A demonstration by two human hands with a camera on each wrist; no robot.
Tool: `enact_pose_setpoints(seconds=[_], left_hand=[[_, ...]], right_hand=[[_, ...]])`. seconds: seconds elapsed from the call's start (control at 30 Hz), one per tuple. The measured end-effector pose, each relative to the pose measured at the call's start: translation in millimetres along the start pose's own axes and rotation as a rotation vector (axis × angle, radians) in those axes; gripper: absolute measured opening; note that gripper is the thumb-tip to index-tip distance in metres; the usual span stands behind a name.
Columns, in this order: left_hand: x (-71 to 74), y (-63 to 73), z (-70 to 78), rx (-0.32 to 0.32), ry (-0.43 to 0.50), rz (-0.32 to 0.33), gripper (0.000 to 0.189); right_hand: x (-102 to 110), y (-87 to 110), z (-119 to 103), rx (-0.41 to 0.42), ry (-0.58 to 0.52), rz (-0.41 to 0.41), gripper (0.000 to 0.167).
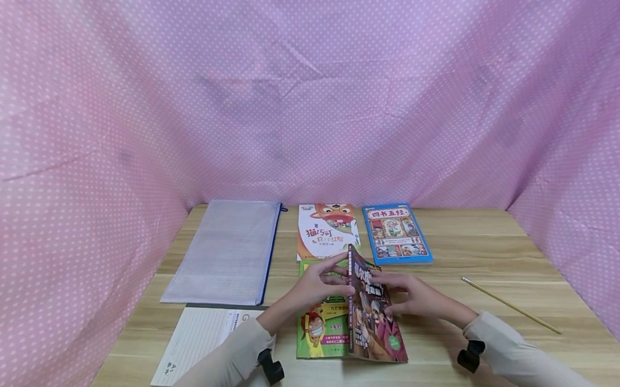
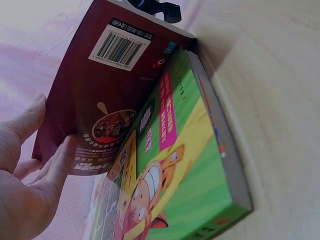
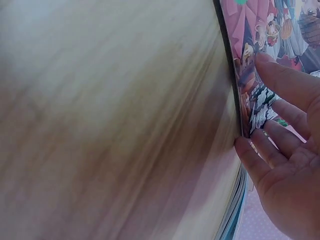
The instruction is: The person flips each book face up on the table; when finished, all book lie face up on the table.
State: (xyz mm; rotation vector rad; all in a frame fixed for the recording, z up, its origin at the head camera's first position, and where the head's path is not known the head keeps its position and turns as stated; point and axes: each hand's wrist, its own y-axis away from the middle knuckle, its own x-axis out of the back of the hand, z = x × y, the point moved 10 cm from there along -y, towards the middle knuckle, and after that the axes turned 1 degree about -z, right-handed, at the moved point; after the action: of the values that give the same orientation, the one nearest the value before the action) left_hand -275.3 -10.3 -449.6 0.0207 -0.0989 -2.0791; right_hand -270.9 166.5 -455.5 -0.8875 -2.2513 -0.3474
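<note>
A dark comic-style book (image 1: 369, 318) stands tilted on its long edge over a green cartoon-covered book (image 1: 315, 336), its spine raised. My left hand (image 1: 314, 285) holds it at the spine, thumb by the spine edge and a finger against the maroon back cover (image 2: 85, 85), which carries a barcode. From the other side my right hand (image 1: 414, 297) touches the front cover (image 3: 250, 55) with extended thumb and fingers. The green book lies flat, partly hidden by the dark one and my left hand.
A white cat-and-fox picture book (image 1: 324, 231) and a blue book (image 1: 397, 233) lie behind. On the left are a mesh zip pouch (image 1: 226, 250) and a lined notebook (image 1: 197, 337). A pencil (image 1: 511, 305) lies at right. Pink dotted cloth (image 1: 313, 102) surrounds the table.
</note>
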Motion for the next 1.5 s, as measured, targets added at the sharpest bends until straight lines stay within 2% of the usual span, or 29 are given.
enact_pose_setpoints(seconds=[0.27, 0.5, 0.87, 1.23, 1.5], left_hand=[[2.2, 3.4, -1.6, 0.002, -0.014, 0.021, 0.078], [0.8, 4.5, -3.8, 0.021, -0.004, 0.014, 0.076], [-6.5, -0.5, -12.3, 0.068, 0.033, 0.017, 0.076], [-15.8, -7.0, -15.5, 0.064, 0.012, 0.038, 0.075], [-20.7, -11.0, -21.0, 0.096, -0.002, 0.074, 0.076]], right_hand=[[0, 1.1, -5, 0.01, 0.051, 0.006, 0.063], [3, 4.5, -4, -0.017, 0.069, 0.007, 0.06], [9, 15.3, 2, -0.062, 0.093, 0.007, 0.058], [16, 24.8, 9, -0.094, 0.109, -0.003, 0.056], [20, 31.6, 16, -0.11, 0.126, -0.007, 0.055]])
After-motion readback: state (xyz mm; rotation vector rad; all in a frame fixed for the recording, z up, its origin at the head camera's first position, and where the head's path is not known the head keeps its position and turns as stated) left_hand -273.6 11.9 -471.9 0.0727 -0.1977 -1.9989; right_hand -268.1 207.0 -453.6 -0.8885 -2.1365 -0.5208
